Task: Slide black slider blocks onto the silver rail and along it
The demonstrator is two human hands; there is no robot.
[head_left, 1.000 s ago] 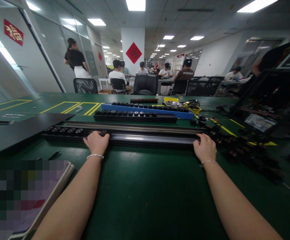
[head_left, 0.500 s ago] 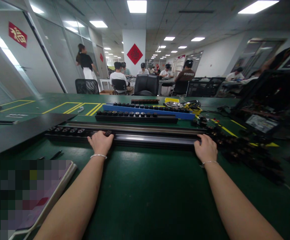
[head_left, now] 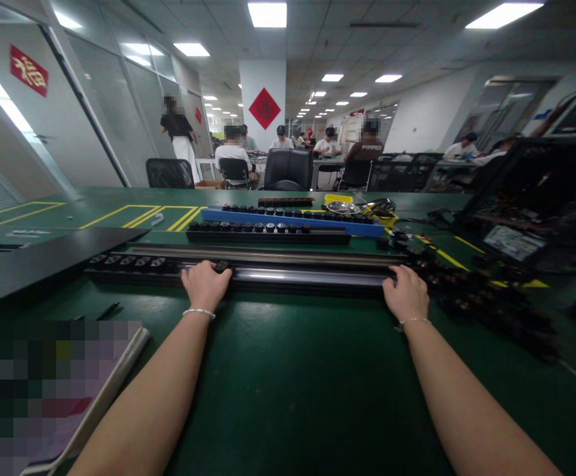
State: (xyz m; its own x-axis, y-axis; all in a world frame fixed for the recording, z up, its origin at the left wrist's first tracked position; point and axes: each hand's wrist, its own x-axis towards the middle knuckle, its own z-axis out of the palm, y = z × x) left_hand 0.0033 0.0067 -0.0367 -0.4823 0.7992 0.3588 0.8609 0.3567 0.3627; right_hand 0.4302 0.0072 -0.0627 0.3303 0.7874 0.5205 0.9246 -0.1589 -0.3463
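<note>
A long dark rail [head_left: 307,277] with a shiny strip lies crosswise on the green table. Over its left half, my left hand [head_left: 205,285] is closed, fingers curled beyond it, on a small black part [head_left: 222,267] that sits on the rail and shows beside the thumb. The rest of that grip is hidden. At the rail's right end, my right hand [head_left: 407,292] is closed around it, thumb on the near side and fingers over the top. Several round-faced black parts [head_left: 141,262] stand in a row along the left end of the rail.
Behind lie a black holder [head_left: 268,236] and a blue holder [head_left: 367,227], both bearing rows of black parts. A pile of dark parts [head_left: 496,304] is at right, a dark sheet [head_left: 44,264] at left. A yellow tray [head_left: 338,198] stands farther back. People sit beyond.
My left hand has slid a little to the right along the rail, and the small black part has moved with it. My right hand stays at the right end.
</note>
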